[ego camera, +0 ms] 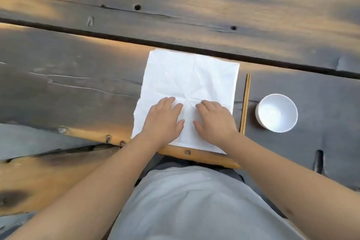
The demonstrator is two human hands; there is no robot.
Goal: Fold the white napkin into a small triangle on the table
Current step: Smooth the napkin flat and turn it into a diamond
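Observation:
A white napkin (187, 78) lies spread flat as a square on the dark wooden table (78, 87), with creases radiating from its middle. Both hands rest palm down on its near half. My left hand (163, 121) covers the near left part, fingers slightly apart and pointing away from me. My right hand (214, 121) lies beside it on the near right part, thumb toward the left hand. Neither hand grips any cloth; both lie flat on top of the napkin.
A pair of wooden chopsticks (245, 101) lies just right of the napkin, pointing away from me. A white empty bowl (277, 113) stands further right. The table's near edge (194, 154) runs just below the napkin. A dark gap between planks (194, 46) crosses behind it.

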